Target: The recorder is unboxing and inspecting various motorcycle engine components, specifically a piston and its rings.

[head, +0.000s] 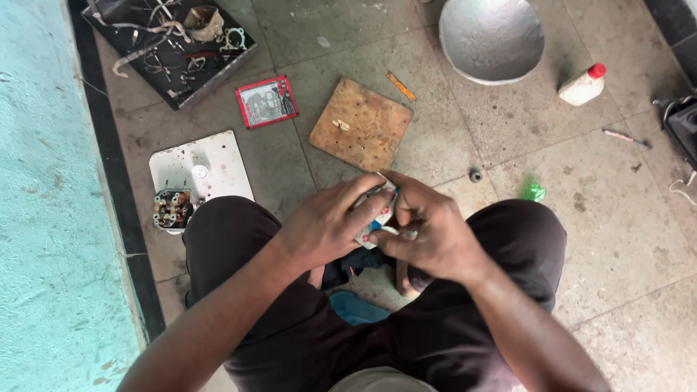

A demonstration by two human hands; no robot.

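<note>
We see both hands up over the lap: left hand (327,225) and right hand (428,232) pinch a small white packet (377,212) with blue marks between them, fingers closed on it. On the floor ahead lie a wooden board (361,123), red-framed card (266,101), metal bowl (491,38), white bottle (582,86).

I see a grey stone tile floor (508,138). On it: square wood board (361,123), metal bowl (491,38), white bottle w/ red cap (583,85), red-framed packet (266,101), white plate (203,165), black tray of parts (168,45), green scrap (534,192), small ring (475,175).
</note>
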